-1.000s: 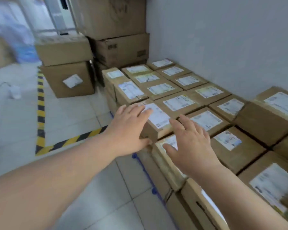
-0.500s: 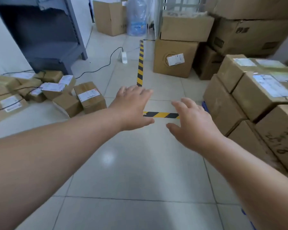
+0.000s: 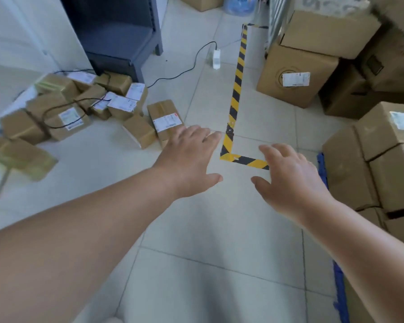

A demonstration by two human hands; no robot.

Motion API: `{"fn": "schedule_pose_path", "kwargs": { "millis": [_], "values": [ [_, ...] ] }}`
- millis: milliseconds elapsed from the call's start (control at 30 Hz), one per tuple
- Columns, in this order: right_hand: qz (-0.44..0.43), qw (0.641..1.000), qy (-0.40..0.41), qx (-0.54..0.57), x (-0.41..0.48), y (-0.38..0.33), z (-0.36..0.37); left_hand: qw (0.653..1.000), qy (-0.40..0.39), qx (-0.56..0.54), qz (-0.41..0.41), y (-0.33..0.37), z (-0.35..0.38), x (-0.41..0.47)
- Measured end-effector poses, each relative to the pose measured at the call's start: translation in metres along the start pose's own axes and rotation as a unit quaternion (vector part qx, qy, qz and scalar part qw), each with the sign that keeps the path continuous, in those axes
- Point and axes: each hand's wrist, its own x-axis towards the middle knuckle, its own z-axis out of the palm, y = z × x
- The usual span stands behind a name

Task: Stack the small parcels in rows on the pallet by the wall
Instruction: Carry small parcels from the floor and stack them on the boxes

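Observation:
Both of my arms reach out over the tiled floor with nothing in them. My left hand [image 3: 191, 157] has its fingers spread and hovers just right of the nearest loose parcel [image 3: 165, 120], a small brown box with a white label. My right hand [image 3: 289, 176] is relaxed and empty, left of the stacked parcels [image 3: 387, 145] on the blue pallet [image 3: 321, 164]. A heap of several small labelled parcels [image 3: 79, 108] lies on the floor at the left.
Yellow-black floor tape [image 3: 237, 89] runs in an L between my hands. Large cartons [image 3: 296, 75] stand at the back right. A dark grey cabinet [image 3: 117, 36] stands at the back left, with a black cable [image 3: 180, 71] and a white adapter [image 3: 216, 58] on the tiles.
The view has swung left from the stacked pallet to the floor and the loose parcel heap. Both hands came off the pallet's parcels and now hover empty over the tiles.

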Motion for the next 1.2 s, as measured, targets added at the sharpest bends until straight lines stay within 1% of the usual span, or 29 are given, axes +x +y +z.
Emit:
{"fn": "schedule_pose_path", "kwargs": {
  "millis": [100, 200, 267, 400, 533, 700, 900, 967, 1100, 1200],
  "values": [
    [-0.049, 0.999, -0.018, 0.005, -0.026, -0.045, -0.062, 0.998, 0.002, -0.008, -0.057, -0.018, -0.076, -0.048],
    [-0.114, 0.993, -0.036, 0.003, -0.062, -0.095, -0.129, 0.991, 0.007, -0.016, -0.134, -0.030, -0.160, -0.110],
    [-0.165, 0.985, -0.043, -0.005, -0.093, -0.128, -0.173, 0.983, 0.029, -0.015, -0.182, -0.033, -0.216, -0.160],
    [-0.272, 0.961, -0.039, -0.011, -0.166, -0.193, -0.260, 0.958, 0.061, 0.001, -0.279, -0.023, -0.325, -0.271],
    [-0.377, 0.925, -0.039, -0.024, -0.240, -0.246, -0.310, 0.929, 0.069, 0.022, -0.363, 0.005, -0.392, -0.381],
    [-0.468, 0.879, -0.066, -0.054, -0.319, -0.292, -0.320, 0.882, 0.048, 0.011, -0.469, 0.033, -0.417, -0.506],
    [-0.514, 0.846, -0.086, -0.116, -0.391, -0.335, -0.297, 0.827, 0.024, -0.005, -0.561, 0.045, -0.413, -0.632],
    [-0.513, 0.843, -0.090, -0.130, -0.413, -0.353, -0.285, 0.819, 0.020, -0.005, -0.573, 0.040, -0.409, -0.670],
    [-0.498, 0.851, -0.105, -0.131, -0.463, -0.404, -0.257, 0.813, -0.006, -0.002, -0.582, 0.018, -0.403, -0.749],
    [-0.475, 0.864, -0.119, -0.117, -0.498, -0.446, -0.238, 0.817, -0.032, -0.001, -0.576, -0.008, -0.402, -0.803]
  ]
}}
